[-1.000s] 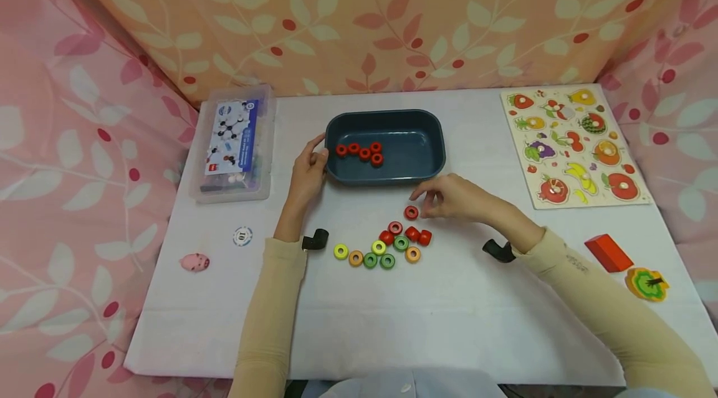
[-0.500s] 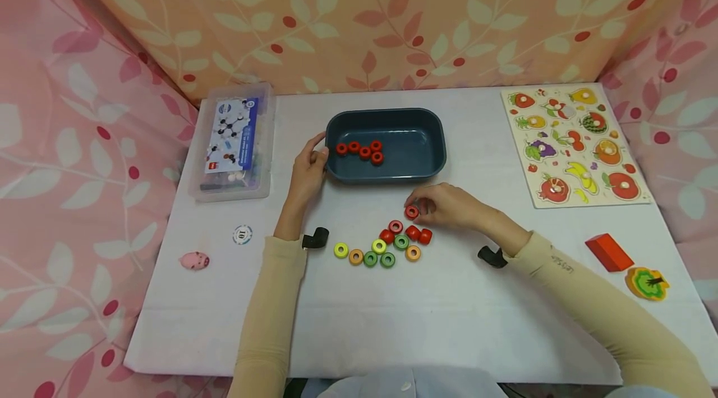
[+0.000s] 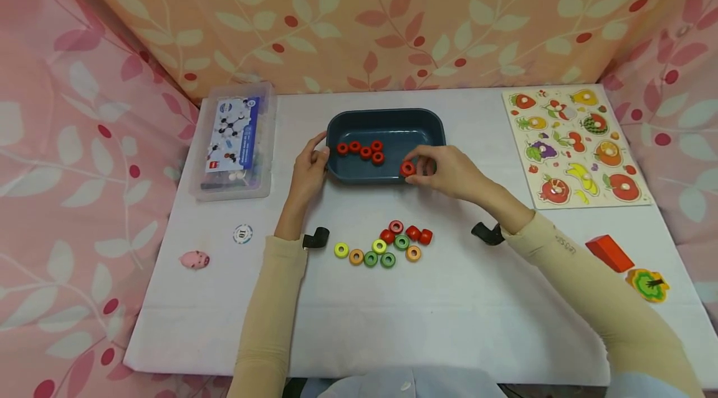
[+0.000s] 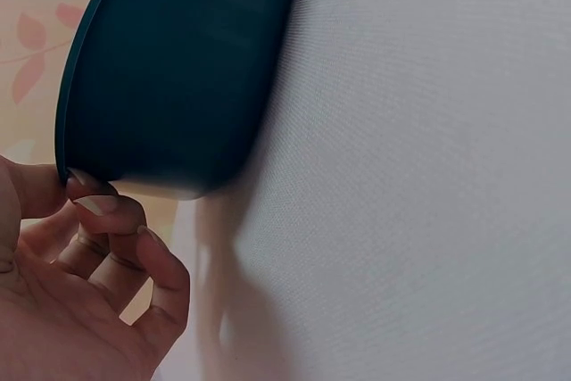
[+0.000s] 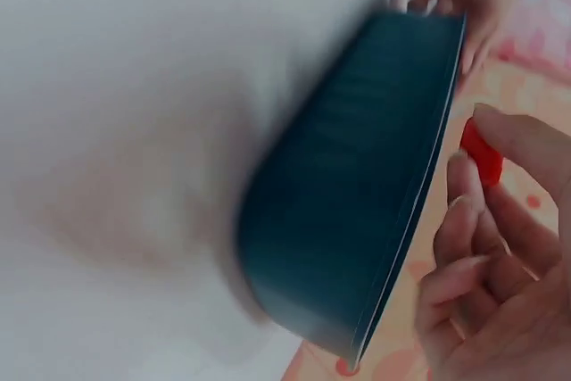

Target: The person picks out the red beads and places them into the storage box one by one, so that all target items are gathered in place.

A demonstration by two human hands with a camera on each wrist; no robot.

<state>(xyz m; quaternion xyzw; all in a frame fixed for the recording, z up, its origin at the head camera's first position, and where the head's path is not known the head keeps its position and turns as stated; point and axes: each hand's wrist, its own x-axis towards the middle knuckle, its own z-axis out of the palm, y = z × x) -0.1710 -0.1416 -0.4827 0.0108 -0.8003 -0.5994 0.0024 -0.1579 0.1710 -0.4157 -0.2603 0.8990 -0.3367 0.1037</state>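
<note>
Pinching the left rim of a glossy, dark teal, rounded rectangular tray (image 3: 417, 130), the left hand (image 3: 308, 170) has its grip closed on that edge. Inside the tray, toward its left side, lie five small, shiny red ring beads (image 3: 366, 157). Above the tray's front rim, near the right corner, the right hand (image 3: 451, 172) grips one matching red ring bead (image 5: 484, 151) between thumb and fingertips, its hole facing the head camera; these fingers cover part of the rim.

On the white cloth-covered tabletop (image 3: 449, 317), left of the tray, are a pink pig-head toy (image 3: 194, 260), a clear plastic case (image 3: 232, 142) with a blue-and-white label, and a round white chip (image 3: 243, 234) marked 10. Before the tray, nearer the person, sit eleven loose ring beads (image 3: 387, 236) in yellow, orange, green and red. Right of the tray are a pale fruit-picture board (image 3: 574, 146), a red rectangular block (image 3: 609, 253) and a yellow-and-green vegetable-shaped piece (image 3: 647, 284).
</note>
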